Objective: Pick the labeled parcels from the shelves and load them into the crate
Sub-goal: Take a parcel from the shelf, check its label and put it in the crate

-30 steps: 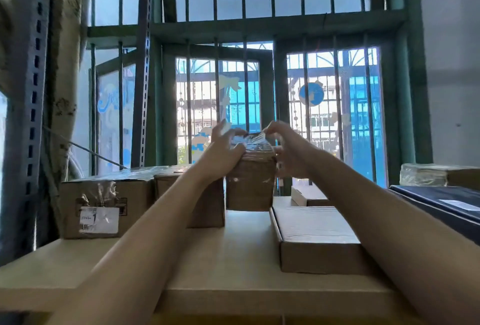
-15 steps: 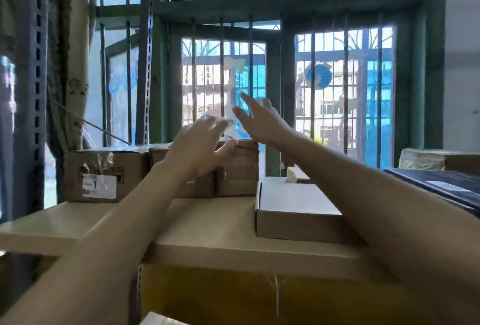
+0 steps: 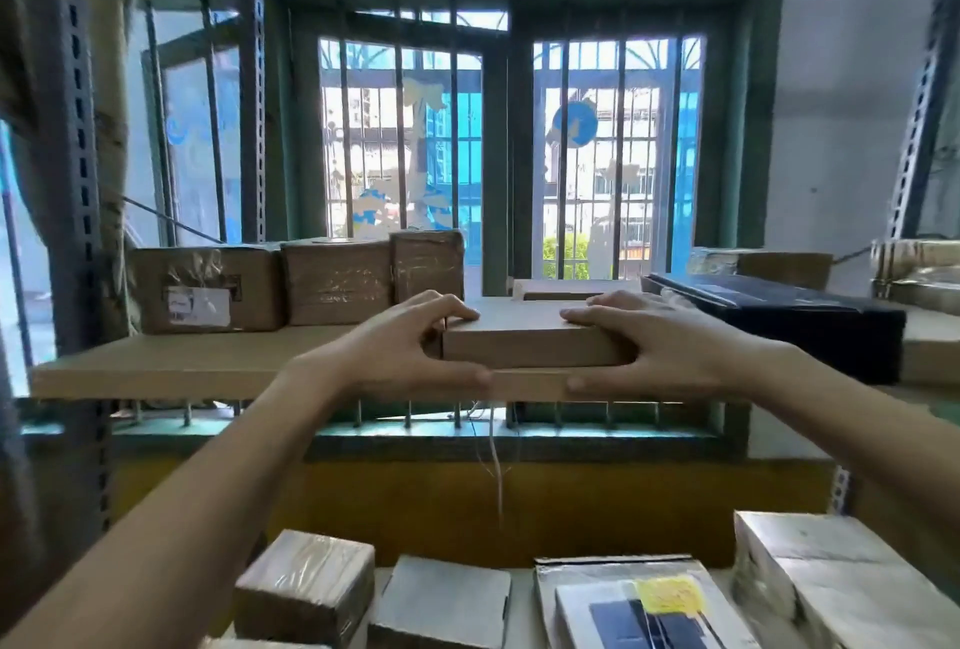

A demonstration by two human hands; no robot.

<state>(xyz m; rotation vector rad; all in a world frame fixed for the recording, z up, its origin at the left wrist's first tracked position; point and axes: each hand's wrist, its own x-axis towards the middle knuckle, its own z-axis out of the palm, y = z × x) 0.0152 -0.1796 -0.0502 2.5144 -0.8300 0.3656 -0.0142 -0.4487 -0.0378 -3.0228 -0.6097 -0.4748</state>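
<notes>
A flat brown cardboard parcel (image 3: pixel 524 343) lies at the front of the upper wooden shelf (image 3: pixel 182 368). My left hand (image 3: pixel 410 344) grips its left end, fingers on top and thumb under the shelf edge. My right hand (image 3: pixel 660 339) grips its right end the same way. At the back left of the shelf stand three taped brown boxes: one with a white label (image 3: pixel 205 287), a middle one (image 3: pixel 336 280) and a taller narrow one (image 3: pixel 427 264). No crate is in view.
A black flat box (image 3: pixel 779 316) sits right of the parcel, with wrapped parcels (image 3: pixel 914 266) behind it. The lower shelf holds a wrapped cube (image 3: pixel 306 586), a grey flat box (image 3: pixel 441 601), a bag with a yellow label (image 3: pixel 649 601) and a wrapped box (image 3: pixel 831 581). Slotted steel uprights (image 3: pixel 78 181) flank the barred window.
My hands let go of the tall narrow taped box at the back, which now stands beside the other boxes, and came down onto the two ends of the flat parcel. The view dropped lower.
</notes>
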